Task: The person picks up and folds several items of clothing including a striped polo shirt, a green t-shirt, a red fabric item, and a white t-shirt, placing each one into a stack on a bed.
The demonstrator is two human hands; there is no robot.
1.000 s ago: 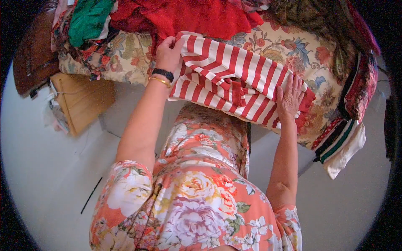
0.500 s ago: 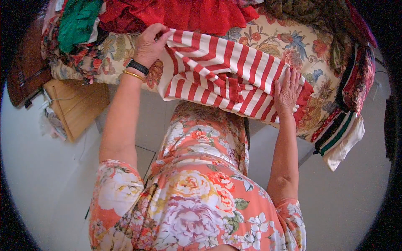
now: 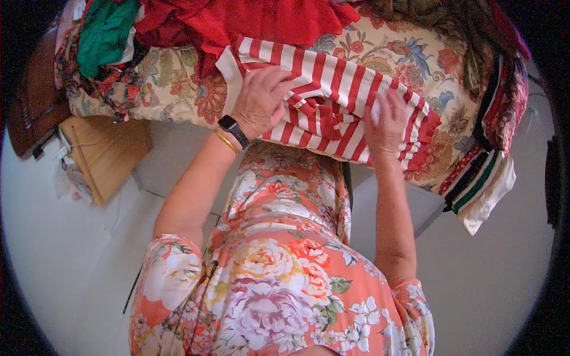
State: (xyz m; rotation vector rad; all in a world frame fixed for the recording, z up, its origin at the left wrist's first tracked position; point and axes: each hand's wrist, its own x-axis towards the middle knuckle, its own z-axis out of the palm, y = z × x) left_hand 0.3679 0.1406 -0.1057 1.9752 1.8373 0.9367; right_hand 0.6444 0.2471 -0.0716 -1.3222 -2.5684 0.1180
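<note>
A red-and-white striped garment (image 3: 350,83) lies partly folded on the floral-covered surface, its sleeve and red cuff (image 3: 328,123) laid across the middle. My left hand (image 3: 259,102) rests over the garment's left part, its fingers stretched toward the middle and slightly bent. It wears a dark watch and gold bangle at the wrist. Toward the garment's right end, my right hand (image 3: 386,121) lies on the stripes, fingers stretched out and a little blurred. Neither hand visibly grips the cloth.
Red cloth (image 3: 249,24) is heaped at the far side. Green fabric (image 3: 107,38) lies at the far left, above a wooden drawer-like box (image 3: 110,157). Dark clothes (image 3: 439,18) fill the far right. Several folded garments (image 3: 478,184) hang over the right edge of the floral cover (image 3: 362,44).
My left hand has let go of the garment's far left corner and moved right and nearer onto the cloth. My right hand has slid left from the garment's right end.
</note>
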